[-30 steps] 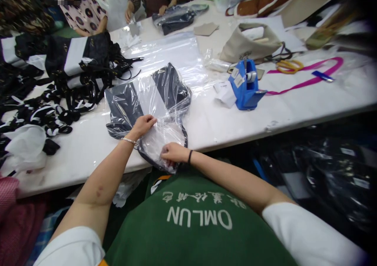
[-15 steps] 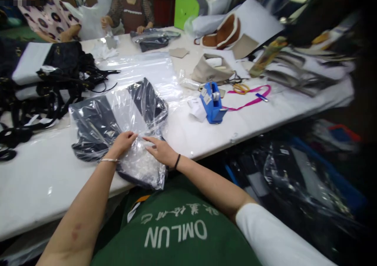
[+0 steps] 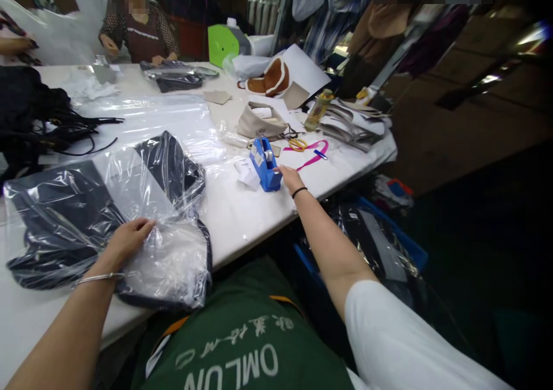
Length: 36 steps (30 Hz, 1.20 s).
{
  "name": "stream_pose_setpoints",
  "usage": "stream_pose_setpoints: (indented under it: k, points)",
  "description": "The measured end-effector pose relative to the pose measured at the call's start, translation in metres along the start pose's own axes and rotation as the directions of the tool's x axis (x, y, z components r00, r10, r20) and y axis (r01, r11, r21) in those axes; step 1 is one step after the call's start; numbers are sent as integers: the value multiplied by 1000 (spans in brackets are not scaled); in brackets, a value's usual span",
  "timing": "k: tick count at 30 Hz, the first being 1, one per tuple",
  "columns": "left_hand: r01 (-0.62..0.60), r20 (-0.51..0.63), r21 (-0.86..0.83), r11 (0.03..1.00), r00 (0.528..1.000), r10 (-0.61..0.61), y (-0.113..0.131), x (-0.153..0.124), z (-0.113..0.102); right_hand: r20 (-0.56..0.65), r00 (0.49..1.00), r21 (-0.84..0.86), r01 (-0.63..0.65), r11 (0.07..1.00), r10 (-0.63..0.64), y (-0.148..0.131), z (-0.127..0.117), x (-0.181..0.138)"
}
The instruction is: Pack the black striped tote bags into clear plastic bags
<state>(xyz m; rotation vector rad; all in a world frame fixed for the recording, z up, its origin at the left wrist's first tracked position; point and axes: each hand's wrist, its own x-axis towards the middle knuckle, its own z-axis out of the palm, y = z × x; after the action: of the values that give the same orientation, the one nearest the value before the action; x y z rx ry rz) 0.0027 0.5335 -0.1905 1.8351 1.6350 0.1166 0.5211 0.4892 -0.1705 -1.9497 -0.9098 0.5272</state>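
The plastic-wrapped bag (image 3: 64, 205) lies left of the dispenser (image 3: 265, 162). The left hand (image 3: 127, 240), fingers bunched, rests on the bag's plastic (image 3: 173, 257); I cannot tell if it pinches any. The right hand (image 3: 288, 177), fingers narrow, is at the dispenser's near end, its grip unclear. Scissors (image 3: 298, 144) lie right of the dispenser, a pouch (image 3: 254, 124) behind it

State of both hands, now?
Left hand: on the clear plastic wrapping; whether pinching, can't tell.
Right hand: at the blue tape dispenser; grip can't be told.
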Motion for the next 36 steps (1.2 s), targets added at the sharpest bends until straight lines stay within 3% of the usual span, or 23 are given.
stream_pose_setpoints:
  k: [2,6,9,13,18,21,26,29,32,34,36]
  points:
    - [3,-2,-13,1000,1000,-3,2,-1,-1,43,999,37,-12,999,11,-2,6,-2]
    - [20,-9,-43,999,1000,-20,3,-3,-1,-142,978,13,157,988,-153,8,7,-40]
    - [22,-8,-49,999,1000,-23,1,-2,0,-187,951,-134,224,965,-247,26,3,-64]
    - [34,-12,-60,998,999,-35,1,0,0,-205,955,-299,146,943,-213,31,-7,-45]
    - [34,-10,-64,997,999,-34,3,0,0,-53,995,-145,80,986,-88,6,-13,4]
    - [10,-22,-75,997,1000,-11,1,1,0,22,993,5,117,993,-117,-5,-6,0]
    - [-28,-23,-94,995,999,26,-1,2,2,-176,958,194,257,947,-224,12,5,-49]
    - [-57,-51,-84,995,997,52,3,-1,5,-220,965,206,192,960,-146,40,0,-69]
    - [-51,-81,-81,995,996,45,7,-1,6,-254,966,114,83,990,-51,64,-9,-68]
    - [-38,-73,-105,994,997,30,7,0,7,-279,959,54,77,996,-59,63,-9,-68]
    - [-36,-70,-128,991,997,27,8,1,8,-247,957,53,168,984,-150,42,2,-81]
